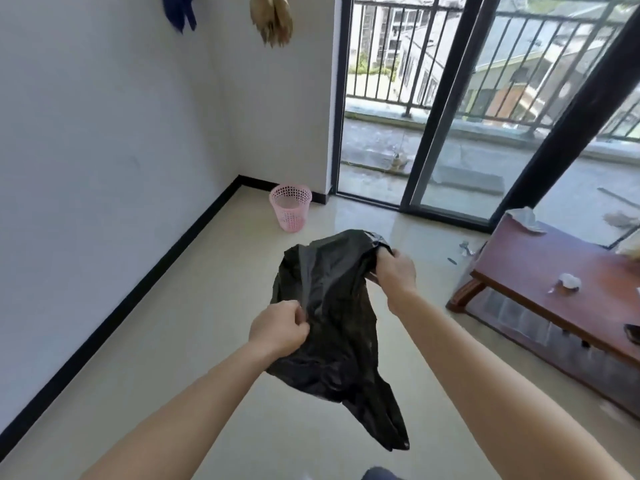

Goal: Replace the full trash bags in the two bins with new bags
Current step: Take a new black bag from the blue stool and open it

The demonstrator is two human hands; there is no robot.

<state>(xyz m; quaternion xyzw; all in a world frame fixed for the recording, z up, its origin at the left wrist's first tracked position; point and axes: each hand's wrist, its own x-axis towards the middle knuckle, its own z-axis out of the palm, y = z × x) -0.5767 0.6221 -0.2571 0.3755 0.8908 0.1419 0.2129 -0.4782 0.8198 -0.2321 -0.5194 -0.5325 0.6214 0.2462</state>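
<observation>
A pink plastic bin, its tapered wall a lattice of small holes, stands in the room's corner with no liner visible in it. Well short of the bin, toward the camera, a person's left hand pinches a fold of a black trash bag between thumb and curled fingers. Slightly right of the bin, the right hand grips the bag's bunched upper edge. The bag hangs in the air between the two hands, a thin, glossy, creased film with one pointed corner trailing down (nothing bulges inside, so it is likely a fresh one). The step appears to be opening it. That is best done by rubbing the two layers apart at the mouth, then drawing the hands wide so air fills it before it goes to the bin. Film this thin probably clings, and could tear if yanked. Far right of the bin, a low reddish wooden table holds crumpled paper.
</observation>
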